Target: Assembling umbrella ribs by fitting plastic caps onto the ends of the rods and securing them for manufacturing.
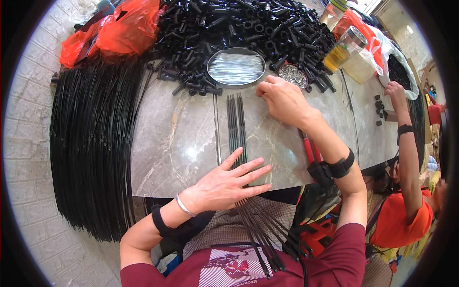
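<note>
While left hand [228, 184] lies splayed over black rods [233, 122], right hand [285, 101] curls near tin [236, 86], grasp unclear.

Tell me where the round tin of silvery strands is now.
In the head view, the round tin sits at upper centre, beside the pile of black parts, up and left of the right hand.

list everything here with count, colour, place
tabletop: one, grey, centre
long rods: bundle, black, left
rod row: several, black, centre
plastic parts: heap, black, far side
wire tin: one, grey, centre
dish: one, red, beside tin
lidded jars: two, clear, right
bags: at least two, red, far corners
sack: one, white, right
blocks: several, black, right
tool: one, red, right
co-worker: one, red top, right
left hand: one, bare, over rods
right hand: one, bare, near tin
</note>
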A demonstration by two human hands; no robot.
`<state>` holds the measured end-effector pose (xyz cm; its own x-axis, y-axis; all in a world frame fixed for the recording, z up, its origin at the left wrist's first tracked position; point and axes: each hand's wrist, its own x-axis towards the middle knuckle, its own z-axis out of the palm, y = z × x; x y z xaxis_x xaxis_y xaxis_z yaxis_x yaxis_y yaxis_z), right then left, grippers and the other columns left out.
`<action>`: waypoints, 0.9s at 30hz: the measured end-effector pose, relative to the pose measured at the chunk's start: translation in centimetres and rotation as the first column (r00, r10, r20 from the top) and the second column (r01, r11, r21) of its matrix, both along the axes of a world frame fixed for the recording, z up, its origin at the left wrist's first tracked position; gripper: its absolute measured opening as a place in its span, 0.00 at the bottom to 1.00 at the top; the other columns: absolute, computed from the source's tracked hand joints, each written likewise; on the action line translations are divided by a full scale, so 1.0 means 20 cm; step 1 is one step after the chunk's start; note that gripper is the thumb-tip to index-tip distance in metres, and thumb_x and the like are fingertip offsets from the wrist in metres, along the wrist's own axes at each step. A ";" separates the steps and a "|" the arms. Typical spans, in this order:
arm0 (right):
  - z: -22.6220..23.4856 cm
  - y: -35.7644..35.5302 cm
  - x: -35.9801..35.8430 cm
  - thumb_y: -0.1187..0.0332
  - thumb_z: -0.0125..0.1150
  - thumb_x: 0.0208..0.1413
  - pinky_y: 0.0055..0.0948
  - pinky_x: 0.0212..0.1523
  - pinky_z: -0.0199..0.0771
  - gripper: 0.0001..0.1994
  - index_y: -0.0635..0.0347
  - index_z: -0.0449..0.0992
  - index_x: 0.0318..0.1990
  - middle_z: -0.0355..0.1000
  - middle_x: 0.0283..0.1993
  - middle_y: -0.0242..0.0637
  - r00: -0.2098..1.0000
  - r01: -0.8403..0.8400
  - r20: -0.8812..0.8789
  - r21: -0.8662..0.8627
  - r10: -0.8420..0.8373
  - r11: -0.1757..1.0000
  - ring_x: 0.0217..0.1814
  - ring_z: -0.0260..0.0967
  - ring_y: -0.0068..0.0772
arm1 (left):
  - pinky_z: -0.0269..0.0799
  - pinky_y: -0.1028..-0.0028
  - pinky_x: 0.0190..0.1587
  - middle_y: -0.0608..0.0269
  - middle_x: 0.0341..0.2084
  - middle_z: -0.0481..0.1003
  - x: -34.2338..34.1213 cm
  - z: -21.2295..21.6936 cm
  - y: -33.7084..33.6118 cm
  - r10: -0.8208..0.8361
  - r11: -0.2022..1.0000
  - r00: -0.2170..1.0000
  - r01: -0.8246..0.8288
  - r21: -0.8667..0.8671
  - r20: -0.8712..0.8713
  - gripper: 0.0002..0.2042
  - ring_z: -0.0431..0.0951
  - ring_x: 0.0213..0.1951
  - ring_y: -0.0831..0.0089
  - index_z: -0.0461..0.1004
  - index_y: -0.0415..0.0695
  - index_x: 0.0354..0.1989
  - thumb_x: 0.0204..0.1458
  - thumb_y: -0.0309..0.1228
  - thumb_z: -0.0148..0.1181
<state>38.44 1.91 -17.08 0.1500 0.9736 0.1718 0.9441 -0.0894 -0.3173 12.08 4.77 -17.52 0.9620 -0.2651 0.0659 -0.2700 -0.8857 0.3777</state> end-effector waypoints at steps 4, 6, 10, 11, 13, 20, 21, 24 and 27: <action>0.00 -0.02 0.06 0.76 0.54 0.53 0.39 0.44 0.72 0.06 0.59 0.77 0.36 0.72 0.39 0.39 0.999 -0.029 0.026 0.034 0.028 0.999 0.47 0.70 0.44 | 0.38 0.36 0.69 0.69 0.69 0.57 0.03 0.02 0.00 0.004 0.998 1.000 -0.005 0.070 0.011 0.35 0.54 0.71 0.67 0.62 0.67 0.65 0.44 0.28 0.61; 0.00 -0.02 0.08 0.76 0.54 0.53 0.39 0.44 0.72 0.06 0.59 0.77 0.36 0.72 0.39 0.39 0.998 -0.035 0.049 0.037 0.033 0.999 0.47 0.70 0.44 | 0.38 0.35 0.68 0.69 0.68 0.58 0.05 -0.01 0.00 -0.008 0.998 0.999 0.005 0.057 0.052 0.34 0.54 0.70 0.66 0.64 0.65 0.63 0.42 0.32 0.63; 0.01 0.07 0.06 0.76 0.53 0.51 0.39 0.45 0.72 0.07 0.60 0.76 0.36 0.71 0.41 0.40 0.994 -0.082 0.080 0.047 0.079 0.995 0.49 0.68 0.44 | 0.42 0.34 0.67 0.66 0.67 0.59 0.04 -0.04 0.05 0.007 0.997 0.991 -0.016 0.070 0.134 0.32 0.57 0.69 0.66 0.67 0.62 0.60 0.40 0.36 0.65; 0.04 0.12 0.00 0.76 0.51 0.50 0.40 0.45 0.73 0.09 0.61 0.76 0.37 0.71 0.42 0.40 0.987 -0.121 0.106 0.027 0.118 0.992 0.51 0.68 0.45 | 0.42 0.34 0.67 0.66 0.67 0.59 0.00 -0.03 0.04 0.040 0.994 0.990 -0.053 0.092 0.132 0.32 0.57 0.69 0.66 0.67 0.62 0.60 0.40 0.36 0.65; 0.01 0.12 -0.05 0.76 0.51 0.52 0.44 0.49 0.72 0.11 0.61 0.75 0.42 0.70 0.50 0.46 0.976 -0.165 0.161 0.088 0.150 0.982 0.56 0.66 0.50 | 0.51 0.37 0.63 0.63 0.64 0.63 -0.07 -0.01 0.04 0.056 0.997 0.987 -0.063 0.043 0.149 0.24 0.63 0.65 0.65 0.69 0.61 0.56 0.47 0.36 0.59; -0.03 -0.07 0.05 0.81 0.55 0.45 0.44 0.42 0.68 0.05 0.63 0.72 0.31 0.68 0.38 0.45 0.988 -0.103 0.130 0.111 0.088 0.989 0.45 0.66 0.52 | 0.37 0.28 0.63 0.60 0.69 0.56 0.03 -0.16 -0.07 -0.091 0.995 0.964 0.099 -0.020 0.248 0.34 0.54 0.70 0.56 0.65 0.64 0.64 0.44 0.42 0.66; -0.05 -0.05 0.04 0.81 0.55 0.45 0.44 0.42 0.68 0.05 0.63 0.72 0.31 0.68 0.38 0.45 0.982 -0.151 0.138 0.143 0.131 0.978 0.45 0.66 0.52 | 0.38 0.27 0.63 0.60 0.69 0.57 0.01 -0.17 -0.06 -0.072 0.996 0.966 0.082 -0.031 0.247 0.32 0.54 0.70 0.56 0.65 0.64 0.64 0.45 0.41 0.65; -0.04 0.00 -0.02 0.81 0.55 0.46 0.43 0.39 0.66 0.04 0.64 0.73 0.30 0.67 0.36 0.45 0.990 -0.120 0.098 0.255 0.098 0.959 0.42 0.65 0.51 | 0.39 0.26 0.62 0.61 0.68 0.59 0.00 -0.15 -0.06 -0.067 0.997 0.967 0.074 -0.022 0.245 0.29 0.54 0.69 0.56 0.66 0.64 0.63 0.48 0.39 0.60; 0.05 -0.05 -0.05 0.73 0.51 0.56 0.45 0.43 0.73 0.09 0.62 0.76 0.41 0.72 0.43 0.51 0.976 -0.141 0.175 0.039 0.132 0.989 0.44 0.72 0.55 | 0.39 0.26 0.62 0.60 0.67 0.59 0.01 -0.15 -0.04 -0.060 0.998 0.964 0.066 -0.014 0.259 0.28 0.55 0.69 0.55 0.65 0.64 0.64 0.50 0.39 0.58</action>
<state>37.44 0.98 -15.99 -0.0197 0.9723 0.2328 0.9871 0.0559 -0.1502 12.30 3.90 -20.48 0.8928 -0.3201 0.3170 -0.4161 -0.8558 0.3075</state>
